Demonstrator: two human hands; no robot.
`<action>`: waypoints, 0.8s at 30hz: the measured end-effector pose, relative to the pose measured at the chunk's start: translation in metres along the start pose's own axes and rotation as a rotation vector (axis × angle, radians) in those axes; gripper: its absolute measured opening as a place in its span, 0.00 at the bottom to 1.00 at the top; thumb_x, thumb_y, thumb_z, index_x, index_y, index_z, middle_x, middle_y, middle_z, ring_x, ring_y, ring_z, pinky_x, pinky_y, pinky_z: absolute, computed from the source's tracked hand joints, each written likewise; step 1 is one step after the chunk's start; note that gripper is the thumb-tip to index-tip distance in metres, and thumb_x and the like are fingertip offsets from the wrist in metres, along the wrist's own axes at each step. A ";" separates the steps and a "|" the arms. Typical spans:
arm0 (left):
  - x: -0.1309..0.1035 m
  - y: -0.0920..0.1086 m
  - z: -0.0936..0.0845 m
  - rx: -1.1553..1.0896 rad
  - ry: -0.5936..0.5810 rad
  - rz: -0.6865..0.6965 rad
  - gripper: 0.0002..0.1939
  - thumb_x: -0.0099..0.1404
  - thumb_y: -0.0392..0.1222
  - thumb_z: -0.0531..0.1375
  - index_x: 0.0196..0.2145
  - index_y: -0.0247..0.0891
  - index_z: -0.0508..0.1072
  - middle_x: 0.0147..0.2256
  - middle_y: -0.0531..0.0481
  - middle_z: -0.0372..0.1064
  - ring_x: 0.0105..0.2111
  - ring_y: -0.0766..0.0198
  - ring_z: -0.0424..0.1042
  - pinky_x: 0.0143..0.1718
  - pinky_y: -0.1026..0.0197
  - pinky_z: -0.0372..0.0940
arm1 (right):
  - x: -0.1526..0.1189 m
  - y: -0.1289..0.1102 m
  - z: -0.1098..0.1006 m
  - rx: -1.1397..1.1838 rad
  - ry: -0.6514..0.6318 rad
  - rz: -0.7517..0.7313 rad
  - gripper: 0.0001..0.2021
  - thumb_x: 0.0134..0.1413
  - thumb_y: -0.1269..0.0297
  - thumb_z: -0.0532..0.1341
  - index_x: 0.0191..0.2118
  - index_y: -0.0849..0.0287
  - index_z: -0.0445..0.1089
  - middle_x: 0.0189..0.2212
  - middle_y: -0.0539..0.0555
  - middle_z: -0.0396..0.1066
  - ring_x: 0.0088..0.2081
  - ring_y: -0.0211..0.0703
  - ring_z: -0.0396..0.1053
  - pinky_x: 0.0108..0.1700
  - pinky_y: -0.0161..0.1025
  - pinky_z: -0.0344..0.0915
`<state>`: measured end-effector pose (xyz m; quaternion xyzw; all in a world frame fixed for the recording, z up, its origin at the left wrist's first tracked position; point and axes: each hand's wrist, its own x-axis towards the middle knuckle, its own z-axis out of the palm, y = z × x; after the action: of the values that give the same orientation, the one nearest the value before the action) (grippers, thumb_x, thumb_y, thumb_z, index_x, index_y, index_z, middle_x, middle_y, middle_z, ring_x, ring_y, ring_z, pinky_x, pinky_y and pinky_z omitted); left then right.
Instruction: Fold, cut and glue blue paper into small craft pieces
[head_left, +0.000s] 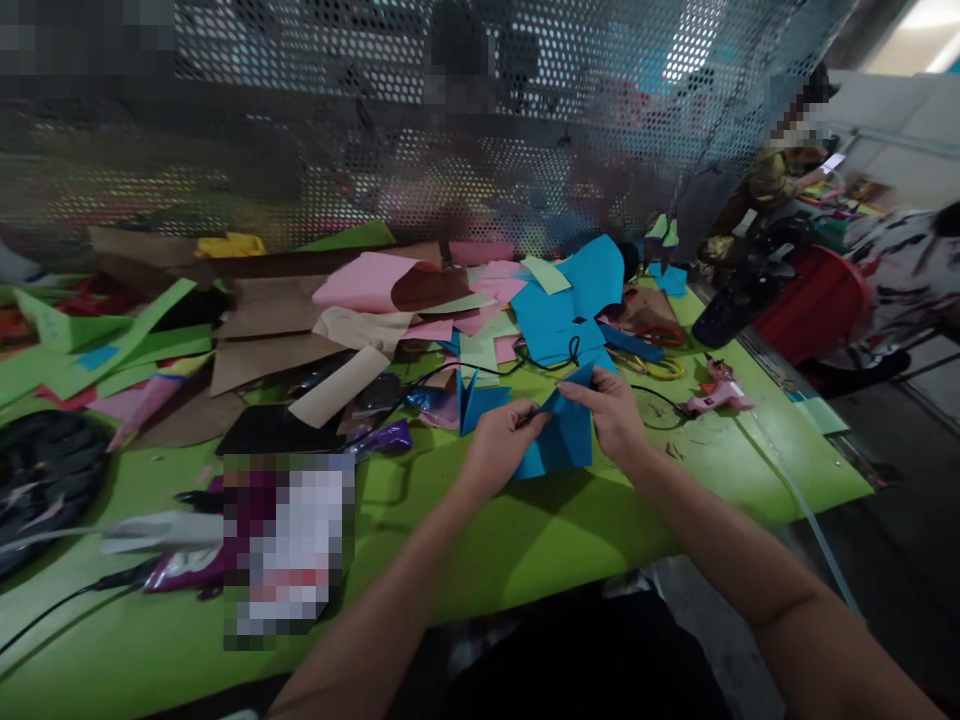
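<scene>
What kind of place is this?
Probably a craft workshop: the hands hold blue paper, coloured paper sheets are heaped behind, and a pink glue gun lies right.

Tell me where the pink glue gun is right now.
In the head view, the pink glue gun lies toward the right end of the green table, right of the yellow-handled scissors.
</scene>
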<state>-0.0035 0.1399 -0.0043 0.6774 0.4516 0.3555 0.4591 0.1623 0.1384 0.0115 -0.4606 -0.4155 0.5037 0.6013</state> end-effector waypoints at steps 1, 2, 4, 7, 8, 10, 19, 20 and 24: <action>0.000 0.001 0.000 -0.003 -0.011 -0.005 0.18 0.64 0.51 0.57 0.22 0.38 0.60 0.23 0.56 0.51 0.26 0.67 0.54 0.28 0.62 0.47 | 0.001 -0.001 -0.001 -0.006 0.014 -0.016 0.10 0.38 0.60 0.74 0.24 0.56 0.74 0.23 0.46 0.71 0.25 0.35 0.62 0.31 0.36 0.60; 0.000 0.003 0.000 -0.012 -0.021 -0.010 0.18 0.63 0.51 0.57 0.22 0.39 0.60 0.23 0.56 0.51 0.26 0.67 0.54 0.28 0.62 0.47 | 0.002 -0.003 -0.002 -0.012 0.027 -0.028 0.10 0.38 0.59 0.74 0.24 0.56 0.74 0.23 0.46 0.70 0.25 0.36 0.61 0.30 0.36 0.59; 0.001 0.005 0.001 -0.032 -0.033 -0.015 0.18 0.62 0.52 0.57 0.22 0.39 0.61 0.23 0.56 0.52 0.26 0.67 0.54 0.28 0.62 0.48 | 0.004 -0.005 -0.004 -0.021 0.052 -0.046 0.12 0.39 0.58 0.74 0.22 0.56 0.72 0.21 0.46 0.67 0.25 0.36 0.60 0.30 0.36 0.58; 0.001 0.005 0.000 -0.043 -0.046 -0.013 0.19 0.62 0.53 0.58 0.22 0.39 0.61 0.23 0.56 0.51 0.26 0.67 0.54 0.28 0.62 0.48 | 0.008 -0.008 -0.009 -0.027 0.103 -0.094 0.13 0.39 0.56 0.73 0.21 0.55 0.71 0.20 0.46 0.66 0.25 0.36 0.59 0.29 0.37 0.57; 0.001 0.005 -0.001 -0.037 -0.053 -0.012 0.19 0.62 0.54 0.58 0.22 0.39 0.61 0.23 0.56 0.51 0.26 0.67 0.54 0.28 0.62 0.48 | 0.011 -0.009 -0.012 -0.028 0.124 -0.111 0.12 0.40 0.56 0.73 0.22 0.55 0.72 0.21 0.47 0.67 0.25 0.36 0.59 0.29 0.37 0.57; 0.001 0.003 -0.002 -0.020 -0.061 -0.016 0.19 0.62 0.54 0.57 0.22 0.39 0.60 0.23 0.56 0.50 0.26 0.67 0.53 0.28 0.62 0.48 | 0.017 -0.012 -0.020 -0.013 0.177 -0.144 0.12 0.40 0.54 0.73 0.25 0.55 0.75 0.22 0.47 0.69 0.25 0.35 0.59 0.28 0.36 0.56; 0.002 0.003 -0.004 -0.066 -0.012 -0.031 0.17 0.61 0.51 0.58 0.22 0.39 0.63 0.22 0.55 0.54 0.26 0.66 0.55 0.28 0.62 0.49 | 0.009 -0.015 -0.016 -0.094 -0.125 0.008 0.22 0.40 0.43 0.72 0.37 0.54 0.78 0.25 0.48 0.71 0.27 0.38 0.66 0.29 0.36 0.63; 0.002 0.004 -0.005 -0.066 -0.009 -0.016 0.17 0.61 0.50 0.58 0.21 0.39 0.63 0.21 0.55 0.54 0.25 0.66 0.55 0.27 0.62 0.49 | 0.006 -0.013 -0.012 -0.128 -0.172 0.045 0.22 0.36 0.44 0.75 0.33 0.55 0.78 0.25 0.48 0.72 0.27 0.39 0.67 0.30 0.38 0.65; 0.002 0.008 -0.008 -0.040 -0.022 0.017 0.21 0.62 0.52 0.60 0.18 0.40 0.58 0.19 0.56 0.49 0.22 0.67 0.53 0.25 0.62 0.47 | 0.005 -0.009 -0.011 -0.135 -0.116 0.091 0.18 0.32 0.50 0.77 0.24 0.56 0.74 0.23 0.48 0.74 0.25 0.41 0.68 0.30 0.40 0.68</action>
<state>-0.0080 0.1433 0.0061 0.6757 0.4335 0.3608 0.4748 0.1755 0.1410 0.0180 -0.4887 -0.4612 0.5271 0.5202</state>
